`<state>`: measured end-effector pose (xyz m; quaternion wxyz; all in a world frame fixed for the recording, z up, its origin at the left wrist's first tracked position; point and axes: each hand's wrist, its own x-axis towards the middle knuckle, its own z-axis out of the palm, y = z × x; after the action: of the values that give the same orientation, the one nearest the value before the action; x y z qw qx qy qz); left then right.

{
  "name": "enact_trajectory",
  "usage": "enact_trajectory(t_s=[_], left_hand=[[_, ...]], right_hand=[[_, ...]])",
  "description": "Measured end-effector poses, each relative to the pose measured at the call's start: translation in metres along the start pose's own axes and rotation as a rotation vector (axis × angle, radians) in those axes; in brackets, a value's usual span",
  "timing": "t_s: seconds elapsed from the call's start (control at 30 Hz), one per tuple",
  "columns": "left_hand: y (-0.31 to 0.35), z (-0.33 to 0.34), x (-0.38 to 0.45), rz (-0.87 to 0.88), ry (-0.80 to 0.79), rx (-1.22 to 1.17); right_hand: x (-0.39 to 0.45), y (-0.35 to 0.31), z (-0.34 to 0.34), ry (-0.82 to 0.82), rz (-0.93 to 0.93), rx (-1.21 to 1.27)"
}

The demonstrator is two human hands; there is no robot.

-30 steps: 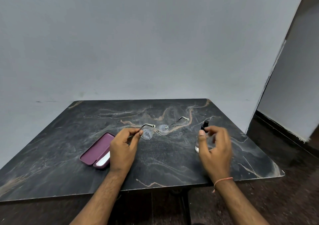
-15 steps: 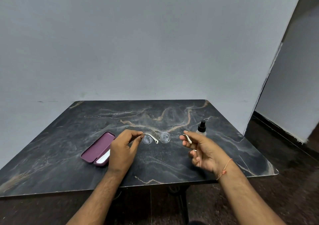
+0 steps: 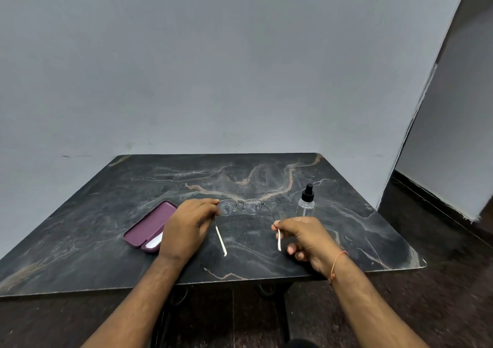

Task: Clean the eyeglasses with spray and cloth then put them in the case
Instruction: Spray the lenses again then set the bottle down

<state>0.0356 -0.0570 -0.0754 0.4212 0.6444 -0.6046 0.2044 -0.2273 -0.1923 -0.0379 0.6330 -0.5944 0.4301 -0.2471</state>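
Thin metal eyeglasses (image 3: 244, 207) with spotted lenses and white temple tips are held above the table, temples open toward me. My left hand (image 3: 188, 226) pinches the frame at the left lens corner. My right hand (image 3: 304, 237) pinches the right temple near its white tip. A clear spray bottle (image 3: 306, 201) with a black nozzle stands upright just behind my right hand. The purple case (image 3: 150, 226) lies open to the left of my left hand, with a white cloth (image 3: 155, 242) showing at its near end.
The dark marble table (image 3: 266, 174) stands against a grey wall. Its front edge runs under my wrists and its right corner lies near a dark floor and a doorway gap on the right.
My right hand left the spray bottle, which now stands alone, and took hold of the right temple. The glasses turned so both temples point toward me.
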Motion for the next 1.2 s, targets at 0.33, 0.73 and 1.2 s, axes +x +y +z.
enact_trajectory(t_s=[0.33, 0.73, 1.2], left_hand=[[-0.001, 0.01, 0.0, -0.107, -0.129, 0.159], [-0.001, 0.011, -0.001, -0.101, -0.177, 0.188], [0.004, -0.002, -0.007, -0.06, -0.077, 0.21]], right_hand=[[0.009, 0.01, -0.001, 0.053, -0.055, -0.135], [0.017, 0.019, 0.001, 0.059, -0.085, -0.193], [0.001, 0.025, 0.001, 0.209, -0.199, -0.248]])
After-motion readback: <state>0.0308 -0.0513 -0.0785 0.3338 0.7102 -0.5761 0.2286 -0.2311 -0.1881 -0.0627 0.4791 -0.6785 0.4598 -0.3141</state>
